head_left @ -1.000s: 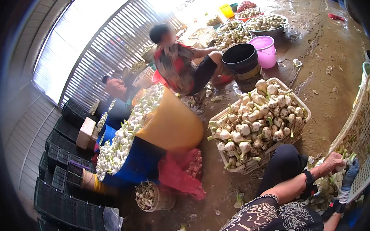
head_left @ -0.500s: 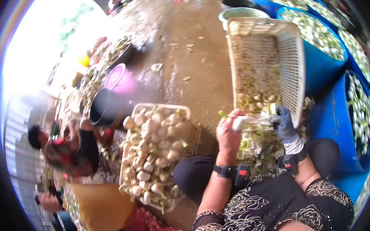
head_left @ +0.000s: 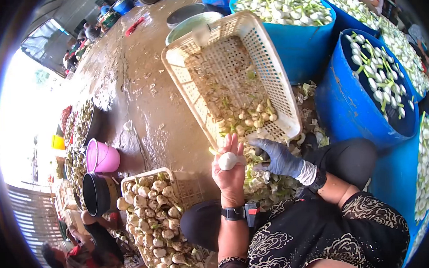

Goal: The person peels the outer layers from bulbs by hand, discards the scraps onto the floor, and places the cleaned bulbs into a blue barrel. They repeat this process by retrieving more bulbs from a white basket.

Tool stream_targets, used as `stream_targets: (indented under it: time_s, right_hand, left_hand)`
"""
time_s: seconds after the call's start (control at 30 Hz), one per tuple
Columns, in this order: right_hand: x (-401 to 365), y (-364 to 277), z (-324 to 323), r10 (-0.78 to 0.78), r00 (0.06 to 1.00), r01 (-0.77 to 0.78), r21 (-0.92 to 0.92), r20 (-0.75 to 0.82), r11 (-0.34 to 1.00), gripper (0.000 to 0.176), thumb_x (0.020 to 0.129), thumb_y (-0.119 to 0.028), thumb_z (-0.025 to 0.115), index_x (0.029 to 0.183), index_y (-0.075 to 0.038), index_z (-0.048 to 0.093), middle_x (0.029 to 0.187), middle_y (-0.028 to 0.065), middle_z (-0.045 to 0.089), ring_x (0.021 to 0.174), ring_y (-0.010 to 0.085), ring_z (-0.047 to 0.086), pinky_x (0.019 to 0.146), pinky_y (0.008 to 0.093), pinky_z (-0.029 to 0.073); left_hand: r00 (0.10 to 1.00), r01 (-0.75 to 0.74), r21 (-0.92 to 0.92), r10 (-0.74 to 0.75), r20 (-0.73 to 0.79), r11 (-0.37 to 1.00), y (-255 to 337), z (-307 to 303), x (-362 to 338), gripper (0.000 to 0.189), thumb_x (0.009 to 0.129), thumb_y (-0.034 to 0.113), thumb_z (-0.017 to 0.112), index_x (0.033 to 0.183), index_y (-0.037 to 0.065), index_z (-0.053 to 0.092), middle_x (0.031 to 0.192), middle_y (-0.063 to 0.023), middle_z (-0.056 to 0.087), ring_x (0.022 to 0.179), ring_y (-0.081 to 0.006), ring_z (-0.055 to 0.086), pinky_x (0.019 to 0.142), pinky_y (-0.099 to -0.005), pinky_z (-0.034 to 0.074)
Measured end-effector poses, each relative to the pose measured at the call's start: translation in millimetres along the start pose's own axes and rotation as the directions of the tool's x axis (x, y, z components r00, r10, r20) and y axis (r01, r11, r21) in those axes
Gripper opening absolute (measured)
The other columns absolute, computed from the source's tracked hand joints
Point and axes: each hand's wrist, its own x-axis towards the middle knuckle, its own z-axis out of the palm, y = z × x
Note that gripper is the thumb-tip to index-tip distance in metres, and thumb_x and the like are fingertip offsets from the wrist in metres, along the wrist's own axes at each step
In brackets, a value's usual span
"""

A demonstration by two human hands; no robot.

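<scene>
A peeled white garlic bulb rests in my left hand, palm up, with the fingers raised behind it. My right hand, in a grey-blue glove, is just to the right. Its fingers and thumb are spread, and I make out nothing held between them. Beneath both hands lies a heap of garlic peelings and trimmings. Beyond them stands a tilted cream plastic crate with several small unpeeled bulbs at its near end. A blurred pale object shows over the crate's far rim.
A crate of untrimmed garlic is at my left. Blue barrels of peeled garlic line the right. Basins stand behind the crate. A pink bucket, a black bucket and a seated person are further left.
The view has swung, shifting the scene. My right hand has come away from the garlic bulb and spread its fingers. My left hand has turned palm up with the bulb.
</scene>
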Motion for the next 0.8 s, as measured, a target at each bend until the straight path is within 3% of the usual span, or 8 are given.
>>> stream_targets:
  time_s: [0.2, 0.3, 0.37, 0.47, 0.53, 0.6, 0.77, 0.8]
  right_hand:
    - [3.8, 30.6, 32.2, -0.059, 0.997, 0.067, 0.172, -0.047, 0.983, 0.016, 0.080, -0.014, 0.068, 0.091, -0.001, 0.065, 0.079, 0.0152, 0.067, 0.075, 0.0284, 0.065, 0.068, 0.0375, 0.049]
    - [-7.3, 47.4, 35.6, -0.216, 0.784, -0.086, 0.447, 0.581, 0.891, 0.016, 0.081, -0.009, 0.065, 0.092, 0.001, 0.066, 0.082, 0.0101, 0.069, 0.074, 0.0161, 0.063, 0.070, 0.0353, 0.050]
    - [-12.6, 50.2, 38.2, 0.060, 0.725, -0.101, 0.020, 0.686, 0.995, 0.042, 0.080, -0.013, 0.067, 0.119, -0.002, 0.056, 0.092, 0.0146, 0.067, 0.079, 0.0264, 0.064, 0.076, 0.0381, 0.051]
    - [-14.4, 67.3, 40.2, 0.252, 0.906, -0.099, -0.406, 0.341, 0.908, 0.068, 0.077, -0.014, 0.066, 0.139, -0.010, 0.038, 0.118, 0.0184, 0.057, 0.101, 0.0373, 0.058, 0.088, 0.0438, 0.046]
    - [2.5, 52.4, 16.2, -0.222, 0.972, 0.165, -0.437, -0.081, 0.884, 0.064, 0.074, -0.012, 0.063, 0.135, -0.012, 0.045, 0.131, 0.0175, 0.046, 0.115, 0.0359, 0.049, 0.095, 0.0459, 0.040]
    - [11.5, 56.8, 15.9, -0.435, 0.901, 0.362, -0.564, 0.006, 0.742, 0.045, 0.075, -0.017, 0.060, 0.120, -0.019, 0.059, 0.130, 0.0119, 0.049, 0.119, 0.0309, 0.047, 0.097, 0.0486, 0.036]
    - [48.8, 58.5, -2.3, 0.249, 0.928, -0.090, -0.483, 0.277, 0.871, 0.019, 0.083, -0.030, 0.061, 0.087, -0.013, 0.065, 0.081, 0.0107, 0.067, 0.080, 0.0295, 0.066, 0.073, 0.0438, 0.050]
    - [60.1, 66.2, -10.2, 0.064, 0.989, -0.001, -0.417, 0.137, 0.909, 0.023, 0.084, -0.033, 0.062, 0.087, -0.010, 0.065, 0.070, 0.0149, 0.064, 0.066, 0.0325, 0.065, 0.063, 0.0426, 0.051]
  left_hand:
    - [0.992, 0.065, 0.412, -0.015, -0.123, 0.909, -20.2, -13.2, 3.3, 0.031, 0.095, 0.031, 0.045, 0.108, 0.006, 0.058, 0.141, -0.0114, 0.045, 0.136, -0.0318, 0.032, 0.107, -0.0486, 0.029]
    - [0.992, 0.019, 0.280, 0.016, -0.123, 0.960, -6.7, -17.6, 8.2, 0.023, 0.095, 0.027, 0.049, 0.112, 0.013, 0.056, 0.130, -0.0125, 0.051, 0.120, -0.0358, 0.049, 0.092, -0.0464, 0.048]
    - [0.956, 0.023, 0.558, 0.145, -0.256, 0.829, -1.5, -19.1, 9.8, 0.029, 0.091, 0.021, 0.055, 0.114, 0.005, 0.056, 0.105, -0.0108, 0.061, 0.091, -0.0262, 0.063, 0.070, -0.0330, 0.052]
    - [0.941, 0.231, 0.922, 0.170, -0.293, 0.312, -2.2, -31.7, 9.4, 0.027, 0.088, 0.014, 0.059, 0.110, -0.002, 0.059, 0.086, -0.0101, 0.067, 0.070, -0.0145, 0.062, 0.054, -0.0233, 0.046]
    - [0.982, 0.181, 0.983, 0.050, -0.182, 0.021, -14.7, -63.7, 10.8, 0.036, 0.078, 0.015, 0.067, 0.106, -0.006, 0.060, 0.079, -0.0085, 0.065, 0.066, -0.0115, 0.059, 0.054, -0.0218, 0.044]
    - [0.982, 0.169, 0.985, -0.076, -0.172, -0.043, -23.6, -50.2, 13.5, 0.038, 0.076, 0.018, 0.068, 0.104, -0.006, 0.059, 0.077, -0.0090, 0.064, 0.060, -0.0120, 0.058, 0.051, -0.0231, 0.043]
    - [0.915, 0.372, 0.763, -0.068, -0.398, 0.529, -11.2, 0.0, 19.8, 0.032, 0.089, 0.029, 0.060, 0.100, 0.000, 0.055, 0.078, -0.0120, 0.065, 0.053, -0.0156, 0.059, 0.044, -0.0213, 0.043]
    - [0.904, 0.354, 0.697, -0.038, -0.426, 0.623, -12.7, 3.1, 20.5, 0.032, 0.090, 0.030, 0.059, 0.102, 0.000, 0.054, 0.080, -0.0130, 0.066, 0.055, -0.0167, 0.061, 0.044, -0.0218, 0.045]
